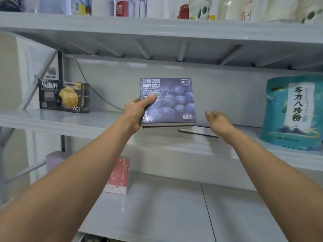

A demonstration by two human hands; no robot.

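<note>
Your left hand (135,113) grips the upright blueberry box (173,102) by its left edge; your right hand (218,122), fingers relaxed, hovers just right.

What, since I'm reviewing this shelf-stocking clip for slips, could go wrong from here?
The left hand alone grips the blueberry drink box by its left edge; the right hand is open and apart from it, so the box might twist loose. Held near the shelf front edge, it could fall past, or strike the flat grey board below.
</note>
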